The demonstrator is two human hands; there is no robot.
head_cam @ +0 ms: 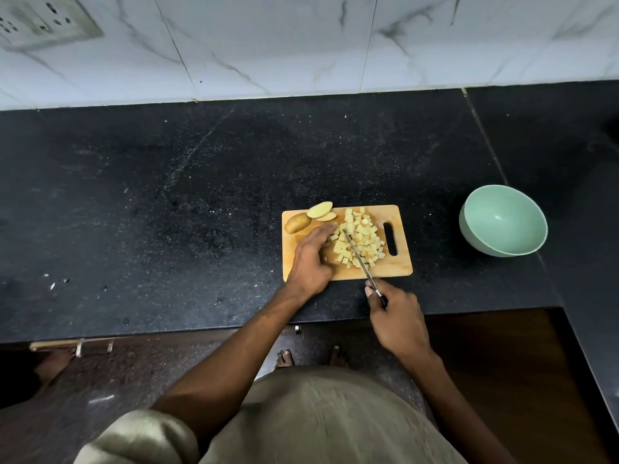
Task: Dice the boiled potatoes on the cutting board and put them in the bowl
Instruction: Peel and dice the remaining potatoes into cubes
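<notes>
A wooden cutting board (397, 267) lies on the black counter. A heap of diced potato (363, 241) covers its middle. At its far left corner lie a potato half (297, 223) with skin and two slices (320, 209). My left hand (313, 259) rests on the board, its fingertips on potato pieces at the left edge of the heap. My right hand (397, 314), just off the near edge of the board, grips the handle of a knife (356, 254); the blade lies across the dice. A pale green bowl (503, 220) stands to the right, with nothing in it.
The black stone counter (167, 212) stretches far to the left and wraps round at the right. A white marble wall (301, 45) with a socket plate (37, 21) rises behind. The counter's front edge runs just below my right hand. Bare feet show on the floor.
</notes>
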